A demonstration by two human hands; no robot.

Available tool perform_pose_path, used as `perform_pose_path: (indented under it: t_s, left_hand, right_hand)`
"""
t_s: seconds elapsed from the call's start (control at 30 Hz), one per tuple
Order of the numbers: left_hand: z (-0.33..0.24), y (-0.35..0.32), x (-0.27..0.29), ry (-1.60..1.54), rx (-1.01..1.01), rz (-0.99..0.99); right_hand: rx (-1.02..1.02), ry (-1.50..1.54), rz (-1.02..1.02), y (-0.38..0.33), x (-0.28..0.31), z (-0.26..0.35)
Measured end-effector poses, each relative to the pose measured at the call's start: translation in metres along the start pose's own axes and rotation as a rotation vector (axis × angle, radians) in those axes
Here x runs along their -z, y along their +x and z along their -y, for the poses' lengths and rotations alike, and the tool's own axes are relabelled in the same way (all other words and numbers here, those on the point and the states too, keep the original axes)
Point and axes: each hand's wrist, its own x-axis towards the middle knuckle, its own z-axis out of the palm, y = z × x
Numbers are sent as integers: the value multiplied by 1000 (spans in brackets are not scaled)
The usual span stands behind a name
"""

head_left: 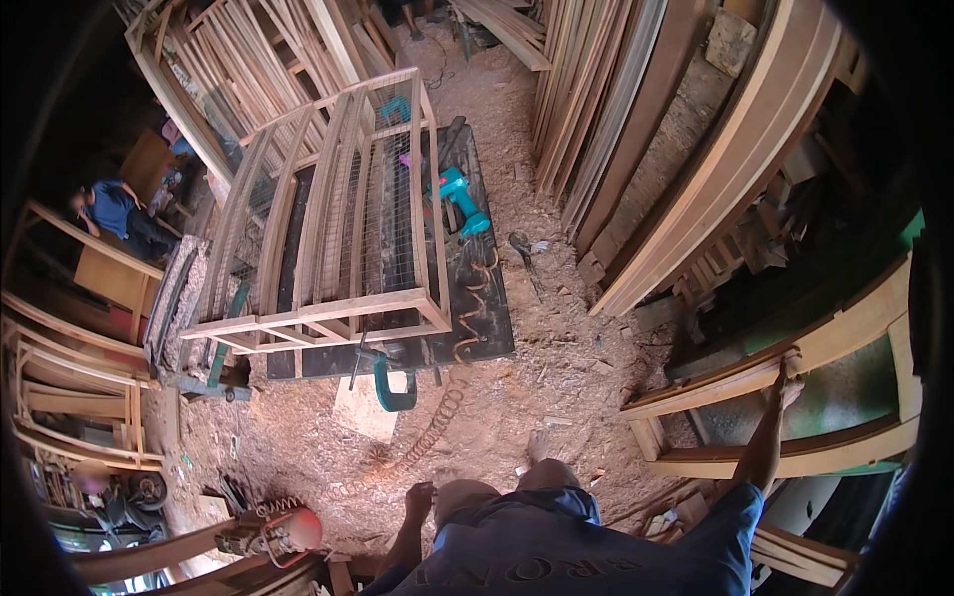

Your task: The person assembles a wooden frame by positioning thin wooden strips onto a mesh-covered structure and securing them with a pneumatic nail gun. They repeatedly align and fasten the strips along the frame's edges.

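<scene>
My right hand (790, 382) is stretched out to the right, its fingers bent over the upper rail of a large wooden frame (725, 392) with panels in it. My left hand (420, 500) hangs low beside my knee, fingers curled; what it holds, if anything, is hidden. Ahead, a slatted wooden frame with wire mesh (437, 298) rests on a black-topped workbench (482, 338). On that bench lies a teal power tool (459, 199). A teal C-clamp (394, 385) is fixed at the bench's near edge.
An orange coiled hose (437, 422) trails over the shavings-covered floor towards a red machine (303, 528), lower left. Tall timber boards (586, 109) stand at the right. Another person in blue (114, 211) sits far left. Wooden frames (79, 392) are stacked along the left.
</scene>
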Motion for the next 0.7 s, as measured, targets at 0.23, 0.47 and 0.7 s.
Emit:
perform_pose_path:
  t_s: [0.23, 0.47, 0.7]
  left_hand:
    - [-38, 0, -36, 8, -22, -20]
    - [20, -4, -30, 807, -172, 142]
    - [10, 10, -38, 679, -231, 47]
  right_hand:
    - [-26, -64, 117, 1, -2, 16]
    - [81, -318, 94, -13, -1, 17]
    - [67, -270, 71, -41, 8, 62]
